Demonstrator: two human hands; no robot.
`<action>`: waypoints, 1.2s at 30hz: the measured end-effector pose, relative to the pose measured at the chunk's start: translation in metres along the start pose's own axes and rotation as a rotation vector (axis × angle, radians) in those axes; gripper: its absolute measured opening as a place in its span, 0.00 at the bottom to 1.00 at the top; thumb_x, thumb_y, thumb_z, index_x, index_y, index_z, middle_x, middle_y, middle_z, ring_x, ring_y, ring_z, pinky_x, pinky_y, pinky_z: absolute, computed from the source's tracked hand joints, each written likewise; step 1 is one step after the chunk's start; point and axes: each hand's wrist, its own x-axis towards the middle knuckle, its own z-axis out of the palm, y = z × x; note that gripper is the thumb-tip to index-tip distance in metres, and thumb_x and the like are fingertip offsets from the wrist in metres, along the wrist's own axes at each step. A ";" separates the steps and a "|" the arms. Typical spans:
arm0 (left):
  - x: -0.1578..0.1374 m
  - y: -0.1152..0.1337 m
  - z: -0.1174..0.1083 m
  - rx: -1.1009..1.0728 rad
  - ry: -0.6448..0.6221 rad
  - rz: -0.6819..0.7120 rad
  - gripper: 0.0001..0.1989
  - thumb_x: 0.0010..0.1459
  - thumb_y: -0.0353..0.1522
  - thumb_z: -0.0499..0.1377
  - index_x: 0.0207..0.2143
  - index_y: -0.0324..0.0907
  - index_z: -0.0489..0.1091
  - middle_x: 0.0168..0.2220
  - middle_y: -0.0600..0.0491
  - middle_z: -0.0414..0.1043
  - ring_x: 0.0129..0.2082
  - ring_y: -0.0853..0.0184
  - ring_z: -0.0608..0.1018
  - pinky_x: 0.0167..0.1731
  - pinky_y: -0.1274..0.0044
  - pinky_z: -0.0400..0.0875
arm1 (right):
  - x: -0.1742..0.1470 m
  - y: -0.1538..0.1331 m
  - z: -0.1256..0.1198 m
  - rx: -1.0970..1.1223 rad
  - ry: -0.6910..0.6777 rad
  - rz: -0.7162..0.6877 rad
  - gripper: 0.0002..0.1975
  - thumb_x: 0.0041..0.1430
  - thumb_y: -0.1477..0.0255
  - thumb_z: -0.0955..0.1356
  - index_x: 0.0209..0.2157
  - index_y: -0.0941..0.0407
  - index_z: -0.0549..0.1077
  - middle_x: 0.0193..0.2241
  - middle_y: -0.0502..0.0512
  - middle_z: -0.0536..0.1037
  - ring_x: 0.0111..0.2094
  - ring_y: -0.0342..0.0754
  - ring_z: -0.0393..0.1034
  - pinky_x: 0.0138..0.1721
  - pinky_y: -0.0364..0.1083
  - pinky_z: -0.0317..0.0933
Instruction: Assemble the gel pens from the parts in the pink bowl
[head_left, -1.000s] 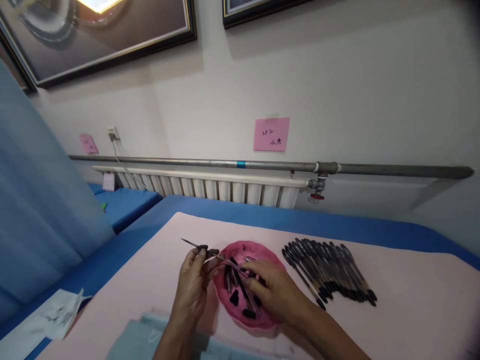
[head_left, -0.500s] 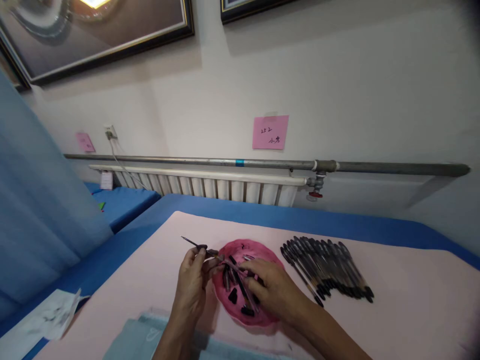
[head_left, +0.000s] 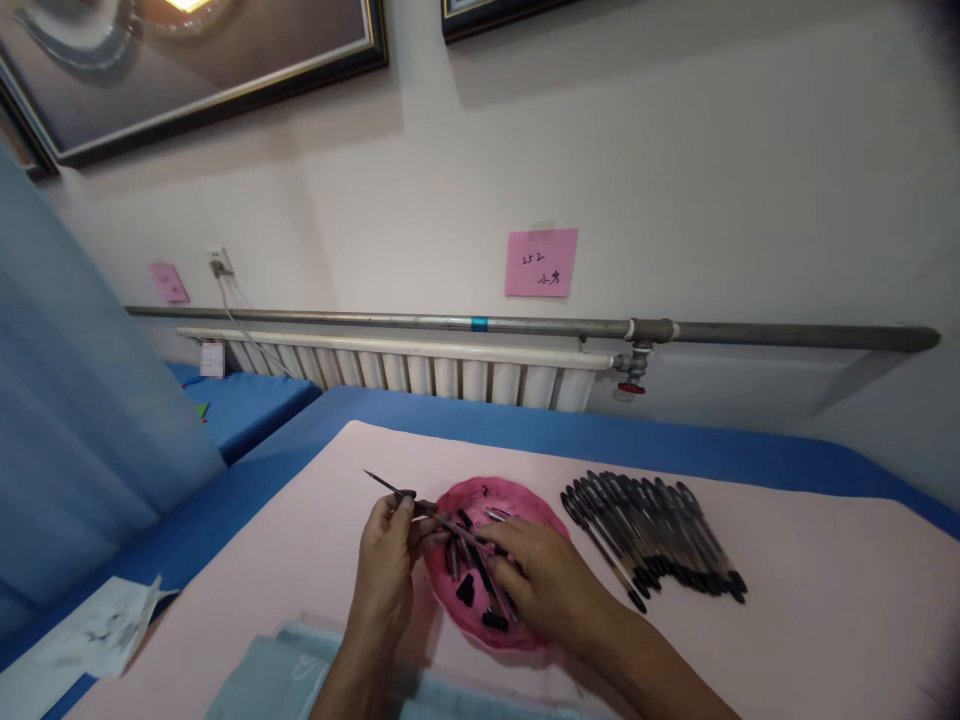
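My left hand (head_left: 386, 568) is closed, pinching a thin dark pen refill (head_left: 382, 481) whose pointed tip sticks out to the upper left. From there a clear pen barrel (head_left: 463, 534) runs in line with the refill to my right hand (head_left: 551, 582), whose closed fingers grip it. How far the refill sits inside the barrel is hidden by my fingers. Both hands are over a round pink bowl (head_left: 541, 499) with loose pen parts inside. Among them is a black cap (head_left: 495, 621) near the front and a black piece (head_left: 465, 590) left of centre.
Right of the bowl, several black-capped pens (head_left: 652, 535) lie side by side on the pink sheet (head_left: 825, 580). Folded light-blue cloth (head_left: 270, 672) lies in front, white paper (head_left: 90, 630) at left. A radiator (head_left: 450, 378) and pipe (head_left: 360, 319) run along the wall behind.
The hands keep almost the same place and grip. The refill's tip has shifted very slightly; nothing has been picked up or let go.
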 end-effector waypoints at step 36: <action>-0.013 0.001 0.006 0.099 -0.190 -0.149 0.17 0.48 0.38 0.62 0.40 0.42 0.67 0.28 0.53 0.72 0.29 0.65 0.78 0.23 0.78 0.72 | -0.009 0.014 -0.008 0.035 -0.204 0.242 0.08 0.41 0.80 0.64 0.16 0.55 0.70 0.16 0.50 0.71 0.19 0.42 0.60 0.22 0.42 0.48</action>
